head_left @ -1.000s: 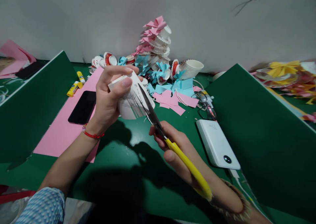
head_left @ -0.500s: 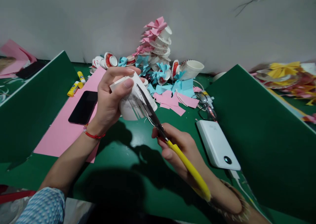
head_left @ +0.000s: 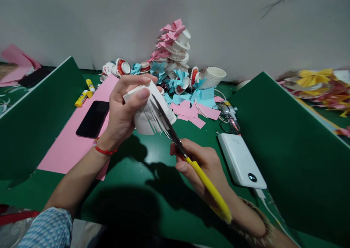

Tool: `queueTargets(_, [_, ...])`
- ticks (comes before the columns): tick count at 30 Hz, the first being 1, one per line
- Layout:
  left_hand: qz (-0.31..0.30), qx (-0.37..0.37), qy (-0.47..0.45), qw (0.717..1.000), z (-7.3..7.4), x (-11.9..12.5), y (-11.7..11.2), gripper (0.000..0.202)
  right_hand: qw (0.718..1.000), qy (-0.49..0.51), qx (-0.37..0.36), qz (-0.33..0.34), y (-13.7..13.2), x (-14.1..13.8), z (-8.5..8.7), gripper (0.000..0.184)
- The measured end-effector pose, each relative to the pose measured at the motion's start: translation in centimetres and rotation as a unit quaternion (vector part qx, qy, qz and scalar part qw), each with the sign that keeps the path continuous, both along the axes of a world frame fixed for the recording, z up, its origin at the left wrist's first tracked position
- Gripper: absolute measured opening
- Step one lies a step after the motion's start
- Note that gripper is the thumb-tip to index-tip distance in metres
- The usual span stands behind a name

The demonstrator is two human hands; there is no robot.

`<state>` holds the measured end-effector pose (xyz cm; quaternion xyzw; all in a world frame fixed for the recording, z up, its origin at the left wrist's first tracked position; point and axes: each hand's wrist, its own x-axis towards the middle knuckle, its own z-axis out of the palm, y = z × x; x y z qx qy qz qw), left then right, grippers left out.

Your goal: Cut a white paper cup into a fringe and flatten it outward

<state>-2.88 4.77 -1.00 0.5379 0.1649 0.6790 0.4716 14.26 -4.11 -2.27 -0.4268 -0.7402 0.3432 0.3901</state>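
My left hand (head_left: 124,105) is closed around a white paper cup (head_left: 146,120), tilted above the green table. Several narrow slits run up the cup's wall from its rim, leaving thin strips. In my right hand (head_left: 201,164) is a pair of scissors (head_left: 206,184) with yellow handles. Their dark blades lie against the cup's wall, pointing up and left toward my left thumb. The blades look nearly closed; how much paper sits between them is hard to make out.
Pink sheets (head_left: 65,142) and a black phone (head_left: 93,119) lie at left, near glue sticks (head_left: 81,99). Behind stand decorated paper cups (head_left: 177,47) and cut paper scraps (head_left: 186,109). Glasses (head_left: 229,124) and a white power bank (head_left: 240,160) are at right, between green partitions (head_left: 295,146).
Both hands have shifted slightly right with the cup and scissors. The scissor handles appear a little closer together; other things stay in place.
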Motion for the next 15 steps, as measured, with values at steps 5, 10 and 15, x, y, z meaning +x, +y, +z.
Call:
queueTargets(5, [-0.025, 0.029, -0.012, 0.999, -0.02, 0.02, -0.05, 0.007, 1.000, -0.010, 0.009, -0.006, 0.08, -0.05, 0.05, 0.050])
queueTargets(10, [-0.012, 0.011, -0.004, 1.000, 0.06, 0.05, -0.19, 0.010, 1.000, -0.019, 0.006, -0.014, -0.01, -0.19, 0.11, 0.050])
queueTargets(15, [-0.012, 0.005, 0.001, 1.000, 0.02, -0.03, -0.07, 0.013, 0.999, -0.025, 0.017, -0.019, -0.07, -0.13, 0.25, 0.049])
